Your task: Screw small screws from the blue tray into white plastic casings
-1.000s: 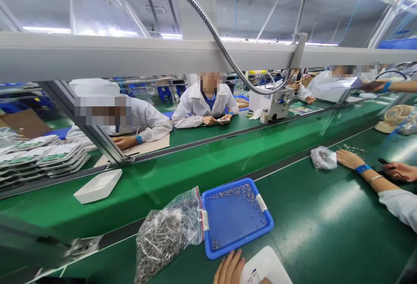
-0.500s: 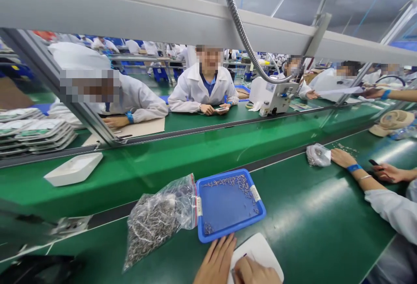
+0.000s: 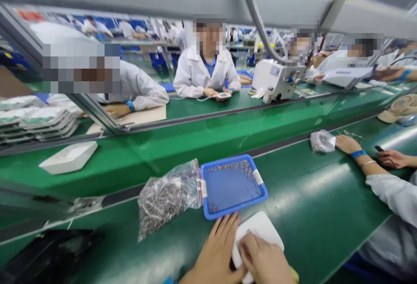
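A white plastic part with rounded corners lies on the green table, below the blue tray. Along its left edge rests my left hand, fingers stretched out and tips near the tray's front rim. My right hand is over the white part, its fingers bent together in a pinch against the surface. What those fingers hold, if anything, is hidden. The blue tray has many small metal screw-like pieces along its back and right sides. To its left is a clear zip bag full of similar pieces.
A white tray-like piece sits on the green conveyor. A black object is at the lower left. To the right, a co-worker's hand touches a small bag. A metal frame post stands at left.
The view has tilted downward, so the table things appear higher and more of my forearms shows. My right hand's fingers have shifted on the white part; my left hand stays beside it.
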`<state>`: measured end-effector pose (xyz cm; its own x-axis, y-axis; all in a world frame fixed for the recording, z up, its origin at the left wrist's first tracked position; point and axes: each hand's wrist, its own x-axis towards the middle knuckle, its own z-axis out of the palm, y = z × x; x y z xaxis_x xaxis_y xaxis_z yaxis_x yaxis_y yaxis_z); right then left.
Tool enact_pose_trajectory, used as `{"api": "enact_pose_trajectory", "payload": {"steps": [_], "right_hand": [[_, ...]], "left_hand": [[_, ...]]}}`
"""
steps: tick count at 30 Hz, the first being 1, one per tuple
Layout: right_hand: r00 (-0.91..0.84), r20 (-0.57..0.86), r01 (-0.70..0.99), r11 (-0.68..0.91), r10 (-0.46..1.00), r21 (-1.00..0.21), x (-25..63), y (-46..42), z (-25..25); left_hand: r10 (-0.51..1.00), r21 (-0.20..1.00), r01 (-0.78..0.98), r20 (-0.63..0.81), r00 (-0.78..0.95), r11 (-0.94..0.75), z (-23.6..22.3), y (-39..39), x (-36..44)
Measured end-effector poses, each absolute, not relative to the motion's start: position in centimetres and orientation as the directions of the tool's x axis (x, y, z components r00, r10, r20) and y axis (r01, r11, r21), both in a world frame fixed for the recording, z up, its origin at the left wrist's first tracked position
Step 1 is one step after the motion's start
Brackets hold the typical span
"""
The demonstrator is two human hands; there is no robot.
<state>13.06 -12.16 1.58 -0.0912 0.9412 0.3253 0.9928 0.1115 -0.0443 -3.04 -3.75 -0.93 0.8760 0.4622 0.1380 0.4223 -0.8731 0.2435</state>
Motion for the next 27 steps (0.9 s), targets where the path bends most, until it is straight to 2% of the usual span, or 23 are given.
{"api": "enact_pose_trajectory", "payload": {"steps": [2,4,7,9,15,19,23,27], "right_hand": [[-0.103,0.271,0.990,0.125,0.957,-0.066,13.0,-12.4,3.5],[-0.094,0.170,0.989,0.112,0.981,-0.098,12.9,-12.6,5.3],[-0.024,-0.009,0.985,0.022,1.000,-0.173,13.0,-12.5,6.8],[0.007,-0.053,0.981,-0.017,0.999,-0.191,13.2,-12.4,7.2],[0.012,-0.035,0.980,-0.019,0.999,-0.200,13.4,-12.2,7.5],[-0.001,-0.054,0.985,-0.009,0.999,-0.172,13.4,-12.3,7.7],[-0.041,-0.005,0.991,0.040,0.999,-0.128,13.1,-12.3,7.4],[-0.067,-0.102,0.995,0.059,0.993,-0.080,12.9,-12.1,8.1]], "left_hand": [[0.503,0.369,0.459,0.024,0.864,-0.808,1.2,-4.2,-2.9],[0.504,0.442,0.464,-0.031,0.863,-0.768,2.5,-4.3,-2.6],[0.518,0.477,0.451,0.009,0.855,-0.754,2.7,-4.2,-2.3],[0.517,0.472,0.433,0.057,0.854,-0.768,2.4,-4.1,-2.3],[0.515,0.492,0.407,0.100,0.851,-0.769,2.6,-4.3,-2.4],[0.532,0.522,0.420,0.078,0.843,-0.742,2.7,-4.3,-2.4],[0.527,0.521,0.413,0.087,0.845,-0.747,2.5,-4.3,-2.4],[0.526,0.531,0.405,0.092,0.845,-0.744,2.6,-4.3,-2.4]]}}
